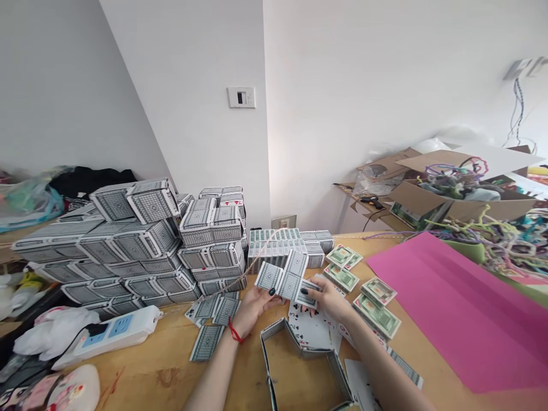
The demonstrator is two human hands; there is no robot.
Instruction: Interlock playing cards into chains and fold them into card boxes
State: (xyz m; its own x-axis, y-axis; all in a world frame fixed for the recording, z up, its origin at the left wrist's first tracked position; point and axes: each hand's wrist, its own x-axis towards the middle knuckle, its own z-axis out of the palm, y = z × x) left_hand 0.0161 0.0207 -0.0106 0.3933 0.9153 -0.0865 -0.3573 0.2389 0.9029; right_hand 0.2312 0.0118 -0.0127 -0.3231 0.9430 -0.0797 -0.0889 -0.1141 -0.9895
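My left hand (pixel 252 311), a red string round its wrist, pinches a playing card with a patterned grey back at its thumb. My right hand (pixel 327 297) grips another card from the right. Between them the playing cards (pixel 291 279) overlap in a stepped cluster, backs toward me; whether they are joined I cannot tell. Below my hands lies an open frame (pixel 306 355) of folded cards standing on edge. Face-up cards (pixel 311 328) lie partly under my right hand. Loose face-down cards (pixel 208 341) are scattered left of my left hand.
Stacked blocks of folded cards (pixel 145 245) rise at the left. A white power strip (pixel 120 331) lies before them. Green banknote-patterned card stacks (pixel 379 314) and a pink sheet (pixel 454 319) lie to the right. Behind is a cardboard box (pixel 483 208) of yarn.
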